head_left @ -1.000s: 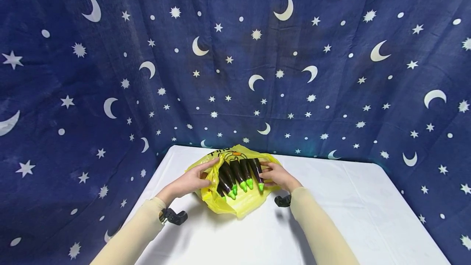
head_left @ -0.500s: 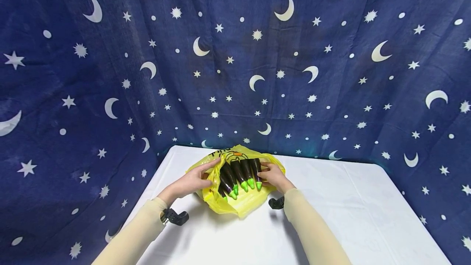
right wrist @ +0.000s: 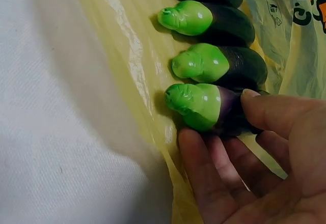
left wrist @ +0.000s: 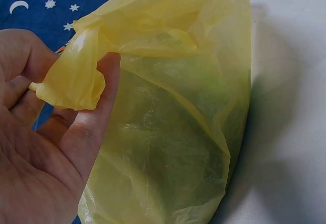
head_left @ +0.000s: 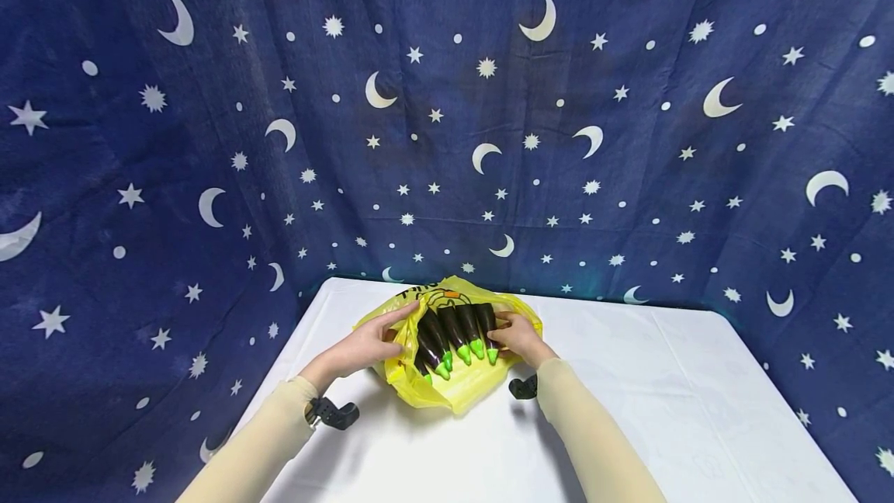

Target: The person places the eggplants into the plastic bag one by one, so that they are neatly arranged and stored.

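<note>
A yellow plastic bag (head_left: 469, 392) lies on its side with its mouth facing me. Several dark purple eggplants (head_left: 452, 328) with bright green stem ends lie side by side inside it. My left hand (head_left: 358, 348) holds the bag's left edge; the left wrist view shows the bunched yellow film (left wrist: 76, 76) between its thumb and fingers. At the bag's right side my right hand (head_left: 524, 338) grips the rightmost eggplant (right wrist: 198, 104), thumb on top and fingers along its near side. That eggplant lies close beside its neighbour (right wrist: 204, 63). The bag's deeper inside is hidden.
A white cloth-covered table (head_left: 663, 394) bears the bag near its back edge. Behind it and at the sides hangs a dark blue curtain (head_left: 447, 99) printed with moons and stars. A black strap device (head_left: 331, 412) sits on each wrist.
My right hand has moved a little left, and the rightmost eggplant has shifted with it toward the others. Over the last half second almost nothing moved. My left hand stayed on the bag's edge.
</note>
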Demonstrator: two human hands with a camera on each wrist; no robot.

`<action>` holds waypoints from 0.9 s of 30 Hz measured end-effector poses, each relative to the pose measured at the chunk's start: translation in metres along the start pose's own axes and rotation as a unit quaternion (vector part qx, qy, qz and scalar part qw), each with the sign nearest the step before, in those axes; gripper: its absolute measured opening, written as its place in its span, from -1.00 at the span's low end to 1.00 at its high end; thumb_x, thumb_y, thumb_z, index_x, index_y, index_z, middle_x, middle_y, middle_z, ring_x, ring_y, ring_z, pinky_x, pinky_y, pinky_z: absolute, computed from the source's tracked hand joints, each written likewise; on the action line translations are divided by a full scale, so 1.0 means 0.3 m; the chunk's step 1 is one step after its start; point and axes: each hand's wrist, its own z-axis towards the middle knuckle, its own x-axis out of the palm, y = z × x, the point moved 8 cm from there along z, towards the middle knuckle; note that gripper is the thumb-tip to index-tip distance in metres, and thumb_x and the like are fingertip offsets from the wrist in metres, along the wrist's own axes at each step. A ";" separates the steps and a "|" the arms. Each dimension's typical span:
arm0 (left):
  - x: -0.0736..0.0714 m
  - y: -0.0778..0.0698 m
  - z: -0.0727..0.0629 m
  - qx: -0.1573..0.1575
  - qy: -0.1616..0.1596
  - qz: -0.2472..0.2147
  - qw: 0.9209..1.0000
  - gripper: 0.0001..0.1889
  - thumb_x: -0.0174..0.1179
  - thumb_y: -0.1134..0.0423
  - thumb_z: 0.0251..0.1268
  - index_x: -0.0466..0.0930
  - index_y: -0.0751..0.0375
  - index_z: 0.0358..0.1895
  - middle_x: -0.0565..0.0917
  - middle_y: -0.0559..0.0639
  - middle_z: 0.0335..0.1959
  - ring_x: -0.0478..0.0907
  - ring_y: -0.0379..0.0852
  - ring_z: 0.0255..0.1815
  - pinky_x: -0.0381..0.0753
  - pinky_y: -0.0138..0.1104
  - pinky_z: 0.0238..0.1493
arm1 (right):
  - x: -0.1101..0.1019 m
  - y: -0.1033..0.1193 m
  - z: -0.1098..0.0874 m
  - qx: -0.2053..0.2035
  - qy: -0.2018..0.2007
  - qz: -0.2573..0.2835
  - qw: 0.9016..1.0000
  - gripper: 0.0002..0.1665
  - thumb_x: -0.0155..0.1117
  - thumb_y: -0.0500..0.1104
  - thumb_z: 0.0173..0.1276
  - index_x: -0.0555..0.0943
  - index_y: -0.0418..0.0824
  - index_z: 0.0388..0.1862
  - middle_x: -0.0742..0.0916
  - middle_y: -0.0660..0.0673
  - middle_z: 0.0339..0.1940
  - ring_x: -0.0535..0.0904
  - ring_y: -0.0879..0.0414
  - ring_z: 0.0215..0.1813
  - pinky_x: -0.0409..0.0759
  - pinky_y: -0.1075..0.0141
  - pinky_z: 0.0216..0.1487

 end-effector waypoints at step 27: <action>-0.016 0.002 -0.017 0.003 -0.002 0.073 0.997 -0.15 0.17 0.33 0.41 -0.04 0.01 0.68 0.21 0.07 0.61 0.59 0.01 0.14 0.55 -0.17 0.16 | -0.130 0.067 -0.155 -0.087 0.023 -0.077 0.993 -0.29 0.35 -0.26 0.37 0.42 -0.31 0.48 0.55 -0.45 0.33 0.62 -0.19 0.14 0.73 0.07 -0.13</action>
